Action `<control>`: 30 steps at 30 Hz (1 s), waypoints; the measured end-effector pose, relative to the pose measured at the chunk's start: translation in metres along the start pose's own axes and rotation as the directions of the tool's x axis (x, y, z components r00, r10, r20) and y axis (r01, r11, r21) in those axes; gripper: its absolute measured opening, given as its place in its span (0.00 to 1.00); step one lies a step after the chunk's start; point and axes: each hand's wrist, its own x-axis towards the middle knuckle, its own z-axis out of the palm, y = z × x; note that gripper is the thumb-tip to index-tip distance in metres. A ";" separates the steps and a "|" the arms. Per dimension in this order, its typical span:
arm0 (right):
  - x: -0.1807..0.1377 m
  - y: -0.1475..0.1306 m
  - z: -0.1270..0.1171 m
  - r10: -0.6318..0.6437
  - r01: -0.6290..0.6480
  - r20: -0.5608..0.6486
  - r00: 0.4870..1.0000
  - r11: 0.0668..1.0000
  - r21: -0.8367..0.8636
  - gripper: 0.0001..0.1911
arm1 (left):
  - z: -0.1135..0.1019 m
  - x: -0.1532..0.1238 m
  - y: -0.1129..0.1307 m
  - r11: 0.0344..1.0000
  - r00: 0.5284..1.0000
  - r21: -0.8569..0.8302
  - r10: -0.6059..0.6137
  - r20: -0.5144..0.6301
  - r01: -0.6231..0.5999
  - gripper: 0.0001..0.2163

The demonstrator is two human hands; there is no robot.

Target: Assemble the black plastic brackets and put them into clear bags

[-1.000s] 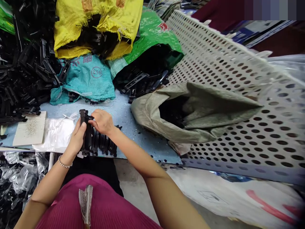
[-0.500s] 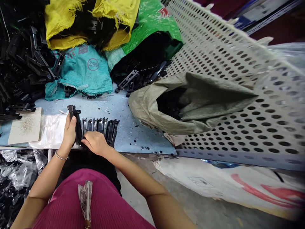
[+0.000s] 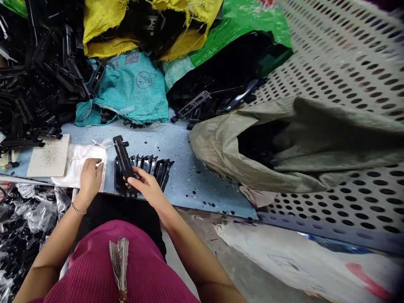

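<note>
My right hand [image 3: 145,188] grips the near end of a long black plastic part [image 3: 122,158], which slants up over a row of several like parts [image 3: 150,167] standing side by side on the blue table [image 3: 183,176]. My left hand [image 3: 90,179] lies on a stack of clear plastic bags [image 3: 77,162] left of the row, fingers bent down onto the top bag.
A white card [image 3: 49,155] lies left of the bags. Behind are a heap of black parts [image 3: 34,84] and teal [image 3: 132,90], yellow [image 3: 107,29] and green [image 3: 240,29] sacks. An open grey sack [image 3: 284,143] leans on a perforated white panel [image 3: 347,63] at right.
My left hand let go of the black part and moved left onto the clear bags. My right hand took hold of that part and tilted it over the row.
</note>
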 end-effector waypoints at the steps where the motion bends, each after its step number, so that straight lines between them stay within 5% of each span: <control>1: 0.001 0.001 -0.001 0.033 -0.031 -0.020 0.999 0.996 0.083 0.21 | -0.006 0.001 -0.010 0.985 1.000 0.173 0.023 -0.018 -0.020 0.15; 4: 0.004 0.000 0.004 0.098 -0.095 0.003 0.995 0.956 0.278 0.20 | -0.019 0.006 -0.035 0.938 1.000 0.345 0.013 0.011 -0.016 0.09; 8: 0.016 -0.008 0.022 0.103 -0.132 0.088 0.991 0.885 0.447 0.17 | -0.031 0.017 -0.051 0.994 0.993 0.039 -0.106 0.060 0.104 0.08; 11: 0.031 -0.012 0.038 0.077 -0.143 0.144 0.987 0.834 0.533 0.17 | -0.039 0.023 -0.052 0.939 0.965 -0.223 -0.260 0.045 0.263 0.11; 14: 0.047 -0.013 0.053 0.085 -0.185 0.192 0.978 0.779 0.599 0.14 | -0.044 0.025 -0.049 0.910 0.958 -0.305 -0.284 0.039 0.282 0.10; 21: 0.064 -0.008 0.062 0.202 -0.264 0.171 0.964 0.686 0.678 0.07 | -0.035 0.008 -0.036 0.990 0.990 0.057 -0.128 -0.053 0.131 0.04; 25: 0.064 -0.005 0.055 0.216 -0.253 0.142 0.966 0.683 0.685 0.06 | -0.023 0.007 -0.031 0.917 0.995 0.389 0.066 0.075 -0.090 0.05; 27: 0.062 -0.004 0.050 0.225 -0.252 0.130 0.966 0.690 0.678 0.06 | -0.023 0.015 -0.034 0.912 0.990 0.395 0.062 0.128 -0.108 0.05; 30: 0.060 -0.003 0.042 0.231 -0.246 0.114 0.966 0.698 0.672 0.06 | -0.033 0.029 -0.044 0.990 0.993 0.120 -0.084 0.078 0.074 0.08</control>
